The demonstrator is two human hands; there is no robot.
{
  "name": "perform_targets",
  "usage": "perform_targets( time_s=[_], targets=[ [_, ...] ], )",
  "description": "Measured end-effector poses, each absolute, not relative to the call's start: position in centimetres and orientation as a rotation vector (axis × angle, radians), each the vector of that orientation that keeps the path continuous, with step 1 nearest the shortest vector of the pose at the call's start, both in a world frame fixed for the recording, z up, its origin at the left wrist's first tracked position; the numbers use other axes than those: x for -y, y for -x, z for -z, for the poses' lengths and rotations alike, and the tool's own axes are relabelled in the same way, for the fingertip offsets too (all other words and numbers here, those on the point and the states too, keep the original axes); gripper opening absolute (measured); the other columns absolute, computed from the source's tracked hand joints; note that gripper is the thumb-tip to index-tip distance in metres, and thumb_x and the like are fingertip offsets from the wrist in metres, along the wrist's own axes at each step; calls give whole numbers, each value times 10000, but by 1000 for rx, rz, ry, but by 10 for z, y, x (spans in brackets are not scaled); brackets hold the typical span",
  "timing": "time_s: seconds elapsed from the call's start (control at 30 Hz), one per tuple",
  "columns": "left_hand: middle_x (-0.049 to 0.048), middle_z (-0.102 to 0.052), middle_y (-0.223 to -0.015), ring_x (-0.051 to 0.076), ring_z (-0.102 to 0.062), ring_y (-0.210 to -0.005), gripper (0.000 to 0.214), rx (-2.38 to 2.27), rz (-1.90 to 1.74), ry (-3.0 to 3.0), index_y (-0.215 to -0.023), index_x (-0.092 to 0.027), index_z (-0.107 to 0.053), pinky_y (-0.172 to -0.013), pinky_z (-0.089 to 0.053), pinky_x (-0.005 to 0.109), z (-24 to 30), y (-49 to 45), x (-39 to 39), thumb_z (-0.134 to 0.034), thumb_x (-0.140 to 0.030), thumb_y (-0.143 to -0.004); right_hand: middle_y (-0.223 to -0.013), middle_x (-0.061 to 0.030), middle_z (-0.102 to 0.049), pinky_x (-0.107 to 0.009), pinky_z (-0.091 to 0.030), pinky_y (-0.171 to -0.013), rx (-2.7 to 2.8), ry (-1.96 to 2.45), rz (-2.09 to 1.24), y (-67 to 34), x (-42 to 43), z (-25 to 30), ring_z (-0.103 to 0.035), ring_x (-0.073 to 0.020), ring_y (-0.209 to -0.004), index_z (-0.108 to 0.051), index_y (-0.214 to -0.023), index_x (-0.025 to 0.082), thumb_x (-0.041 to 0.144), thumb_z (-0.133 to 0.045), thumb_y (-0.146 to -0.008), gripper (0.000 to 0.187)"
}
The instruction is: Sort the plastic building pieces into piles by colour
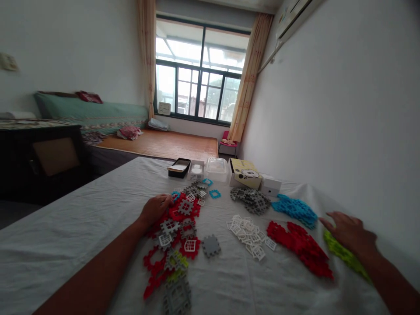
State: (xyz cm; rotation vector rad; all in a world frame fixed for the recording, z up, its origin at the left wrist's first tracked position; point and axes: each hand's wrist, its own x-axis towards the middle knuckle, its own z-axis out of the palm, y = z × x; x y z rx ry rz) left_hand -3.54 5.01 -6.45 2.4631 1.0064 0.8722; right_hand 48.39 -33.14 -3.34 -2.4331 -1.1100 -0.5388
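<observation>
Flat plastic building tiles lie sorted by colour on a white-covered table (pixel 82 227). My left hand (pixel 155 209) rests with curled fingers on the edge of a mixed heap of red, grey and white tiles (pixel 179 221); what its fingers hold is hidden. My right hand (pixel 349 232) hovers flat with fingers stretched out over the yellow-green tiles (pixel 341 253), next to the red pile (pixel 302 247) and the blue pile (pixel 295 209). Between the hands lie a white pile (pixel 247 232), a grey pile (pixel 252 199) and a single grey tile (pixel 211 246).
Small boxes stand along the table's far edge: a black one (pixel 179 167), a clear tub (pixel 217 168), a yellow-white carton (pixel 245 174), a white box (pixel 271 187). A wall runs along the right. A bed and dark cabinet stand at left, a window behind.
</observation>
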Motion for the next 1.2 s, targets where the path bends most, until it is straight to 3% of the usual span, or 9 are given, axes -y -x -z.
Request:
perform_targets(
  time_s=[0.1,0.2,0.3,0.4,0.53,0.77,0.97,1.2],
  targets=[
    [41,-703,-834,187,-628,-810,490,-1015,-833,-2485,-690,-225,-676,-788,-430,261,64,35,-48,-293,-456,-889,-1119,-135,-627,-498,-382,-946,1509,2237,357,-385,264,21,-533,-299,-1091,-635,-1037,211,421,-467,-806,354],
    [40,-703,-831,190,-625,-825,471,-1015,-814,-2513,-715,-234,-683,-777,-430,258,65,36,-48,-306,-461,-883,-1107,-78,-641,-379,-425,-927,1912,1890,4,-273,213,17,-548,-221,-1057,-610,-1093,225,357,-491,-838,310],
    [38,-703,-830,188,-624,-816,474,-990,-814,-2523,-733,-233,-686,-775,-429,262,67,37,-48,-298,-455,-891,-1108,-38,-642,-345,-428,-891,2185,1669,-193,-188,187,20,-548,-203,-1032,-592,-1108,261,317,-539,-831,287],
    [34,-702,-824,186,-624,-808,485,-980,-826,-2519,-721,-234,-683,-783,-427,263,66,36,-48,-288,-453,-897,-1052,-47,-652,-387,-421,-837,2276,1727,-149,-146,174,29,-544,-243,-998,-585,-1083,266,427,-635,-755,369],
    [35,-700,-806,186,-625,-803,470,-978,-830,-2513,-706,-230,-675,-782,-429,265,66,35,-48,-304,-452,-891,-1039,-81,-638,-418,-400,-810,2235,1805,-68,-133,163,40,-529,-273,-983,-531,-1121,242,535,-683,-660,568],
    [33,-694,-809,181,-618,-791,439,-972,-823,-2492,-717,-231,-672,-769,-433,260,65,35,-47,-322,-441,-880,-951,-30,-621,-321,-435,-790,2067,1642,-232,-141,170,41,-546,-192,-886,-528,-989,221,337,-690,-679,369],
    [36,-704,-831,183,-626,-791,458,-978,-832,-2485,-741,-223,-683,-762,-437,253,65,35,-46,-313,-454,-880,-1206,-61,-534,-361,-419,-955,2211,1477,94,-154,166,31,-441,-210,-1108,-429,-1240,214,96,-565,-782,492],
    [27,-708,-840,182,-628,-804,466,-968,-802,-2495,-749,-227,-681,-770,-436,244,64,36,-46,-301,-459,-887,-1375,-58,-434,-381,-402,-975,2373,1441,418,-170,170,25,-385,-219,-1204,-300,-1380,237,106,-457,-873,547]
  ],
)
